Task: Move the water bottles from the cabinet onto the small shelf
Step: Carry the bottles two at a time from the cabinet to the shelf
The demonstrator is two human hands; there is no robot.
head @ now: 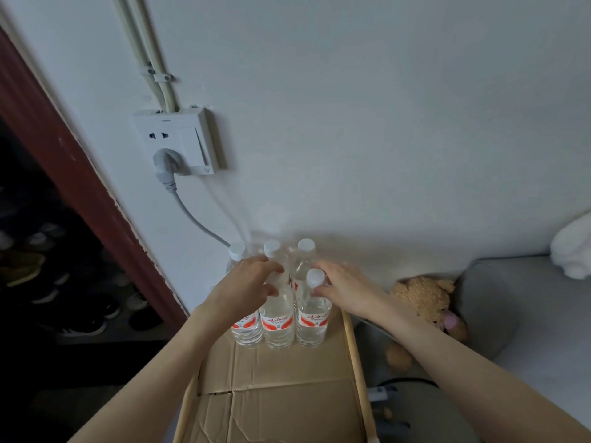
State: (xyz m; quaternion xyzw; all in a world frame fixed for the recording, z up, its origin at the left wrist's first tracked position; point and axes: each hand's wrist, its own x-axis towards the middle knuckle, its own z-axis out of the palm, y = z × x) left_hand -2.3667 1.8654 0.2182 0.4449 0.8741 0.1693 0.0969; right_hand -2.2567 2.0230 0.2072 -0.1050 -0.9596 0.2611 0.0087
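Note:
Several clear water bottles with white caps and red-and-white labels stand upright in a tight group against the wall, on a cardboard-covered shelf top (281, 388). My left hand (246, 282) curls around the neck of the front middle bottle (277, 318). My right hand (345, 286) grips the neck of the front right bottle (314, 321), just below its cap. A far-left bottle (238, 252) and a back right bottle (305, 251) stand behind, partly hidden by my hands.
A white wall socket (179, 142) with a grey plug and cable hangs above left of the bottles. A brown teddy bear (425, 302) lies right of the shelf on grey bedding (524, 314). A dark shoe rack (48, 282) sits behind a red-brown frame at left.

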